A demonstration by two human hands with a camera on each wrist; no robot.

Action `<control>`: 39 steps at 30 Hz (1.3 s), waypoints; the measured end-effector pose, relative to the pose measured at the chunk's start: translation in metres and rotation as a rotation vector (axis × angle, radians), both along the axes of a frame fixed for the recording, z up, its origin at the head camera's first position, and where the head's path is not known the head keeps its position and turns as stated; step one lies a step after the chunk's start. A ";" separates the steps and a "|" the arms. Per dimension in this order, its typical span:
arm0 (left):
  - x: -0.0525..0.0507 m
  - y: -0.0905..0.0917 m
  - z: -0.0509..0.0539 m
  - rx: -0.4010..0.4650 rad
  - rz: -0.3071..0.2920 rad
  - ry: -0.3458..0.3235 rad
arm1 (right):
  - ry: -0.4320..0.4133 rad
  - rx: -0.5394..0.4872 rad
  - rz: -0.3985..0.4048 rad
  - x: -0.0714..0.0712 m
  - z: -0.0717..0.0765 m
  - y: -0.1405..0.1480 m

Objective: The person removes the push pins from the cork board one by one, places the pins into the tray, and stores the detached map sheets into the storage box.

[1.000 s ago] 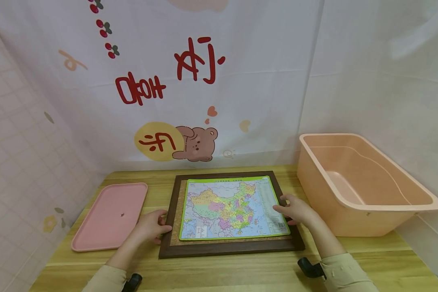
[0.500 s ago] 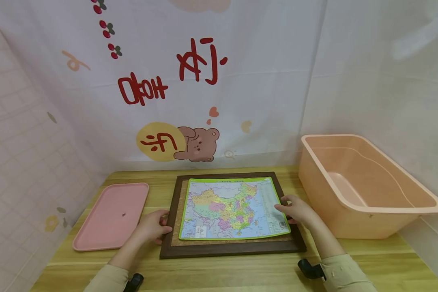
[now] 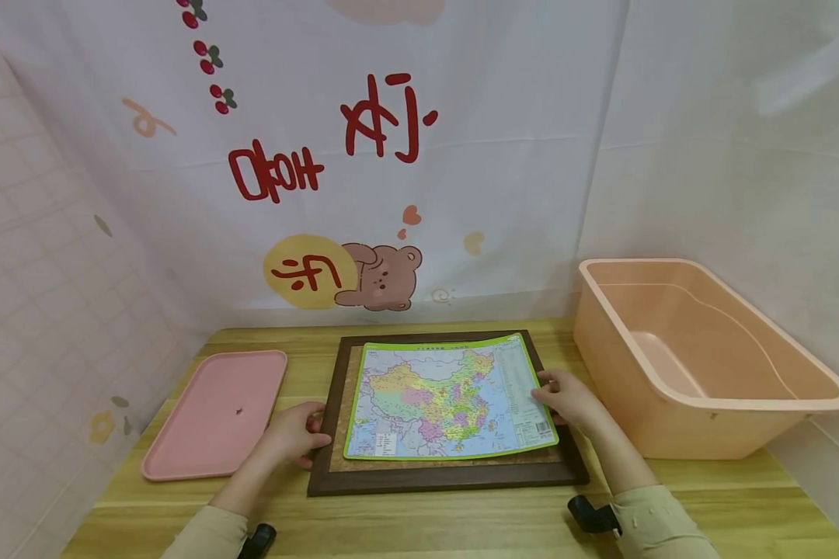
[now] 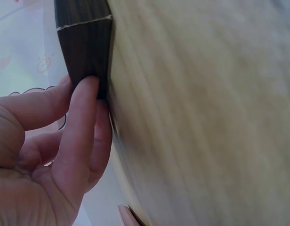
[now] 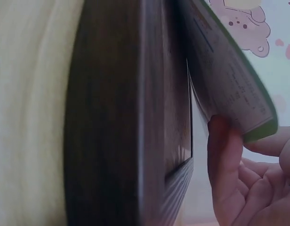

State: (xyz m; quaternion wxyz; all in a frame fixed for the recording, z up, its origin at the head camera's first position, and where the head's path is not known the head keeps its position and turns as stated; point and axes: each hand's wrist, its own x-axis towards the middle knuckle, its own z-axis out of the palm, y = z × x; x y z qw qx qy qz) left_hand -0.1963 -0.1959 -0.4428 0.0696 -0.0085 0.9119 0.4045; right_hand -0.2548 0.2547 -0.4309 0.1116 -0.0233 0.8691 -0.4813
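A printed map sheet (image 3: 426, 400) with a green border lies over a dark wooden frame (image 3: 447, 477) backed with cork (image 3: 348, 404). My right hand (image 3: 566, 397) pinches the map's right edge between thumb and fingers. In the right wrist view that edge of the map (image 5: 229, 80) stands up off the frame (image 5: 107, 113), bent. My left hand (image 3: 295, 435) grips the frame's left side. The left wrist view shows its thumb and fingers (image 4: 79, 136) on either side of the frame's bar (image 4: 86, 52); the frame rests on the table.
A pink tray (image 3: 217, 411) lies to the left, close to my left forearm. At the right stands a deep peach plastic tub (image 3: 629, 349), near my right forearm. A white patterned cloth (image 3: 503, 178) hangs behind the wooden table (image 3: 419, 520).
The map's right edge has risen a little off the frame, and its upper right corner curls up. My right hand has shifted slightly with it; my left hand stays on the frame.
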 end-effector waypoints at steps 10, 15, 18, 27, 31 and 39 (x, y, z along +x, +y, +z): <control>0.001 -0.001 -0.001 0.061 0.019 -0.018 | 0.046 -0.004 -0.022 0.000 -0.004 -0.002; 0.001 -0.004 0.000 0.097 0.000 -0.038 | 0.070 -0.024 -0.028 0.000 -0.004 -0.002; 0.000 -0.005 0.000 0.105 -0.011 -0.049 | 0.074 -0.045 -0.043 0.001 -0.005 -0.003; -0.001 -0.006 0.001 0.112 -0.013 -0.057 | 0.102 -0.080 -0.067 0.001 -0.006 -0.004; -0.001 -0.006 0.002 0.110 -0.009 -0.057 | 0.127 -0.105 -0.072 0.001 -0.006 -0.004; 0.000 -0.007 0.001 0.120 -0.013 -0.051 | 0.190 -0.130 -0.086 0.001 -0.004 -0.003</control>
